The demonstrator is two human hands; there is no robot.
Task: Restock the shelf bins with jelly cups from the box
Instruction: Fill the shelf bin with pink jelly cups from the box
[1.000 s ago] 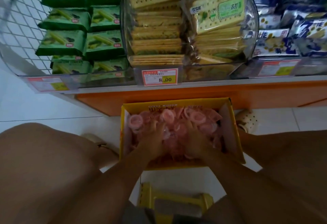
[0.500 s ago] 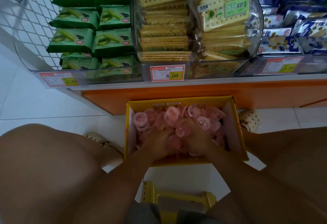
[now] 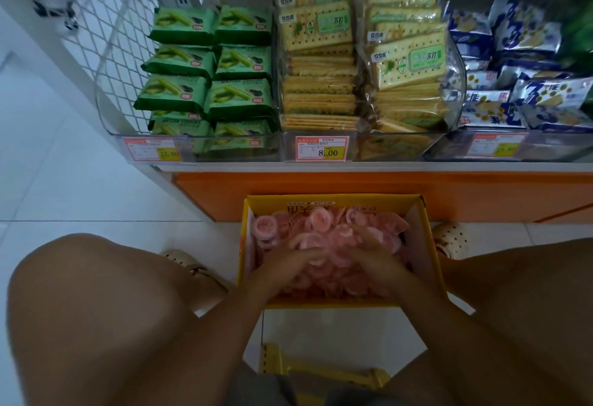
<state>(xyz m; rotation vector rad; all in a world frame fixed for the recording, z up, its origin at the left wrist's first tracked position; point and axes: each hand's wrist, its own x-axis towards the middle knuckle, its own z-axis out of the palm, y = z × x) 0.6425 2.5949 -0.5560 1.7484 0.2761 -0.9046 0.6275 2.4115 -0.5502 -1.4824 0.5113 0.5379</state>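
Note:
A yellow cardboard box [image 3: 426, 238] sits on the floor between my knees, below the shelf. It is filled with pink jelly cups [image 3: 321, 224]. Both hands are inside the box, close together on the pile. My left hand [image 3: 284, 266] curls its fingers around a heap of cups. My right hand [image 3: 377, 259] cups the same heap from the other side. The cups under my palms are hidden.
Clear shelf bins [image 3: 237, 152] above hold green cookie packs [image 3: 179, 91], yellow cracker packs [image 3: 321, 62] and blue snack packs [image 3: 526, 97], with price tags [image 3: 321, 148] in front. An orange shelf base [image 3: 385, 190] backs the box. A yellow stool [image 3: 317, 370] is under me.
My hands have drawn together and gathered cups into a heap at the box's middle. The camera has tilted up, showing more of the shelf.

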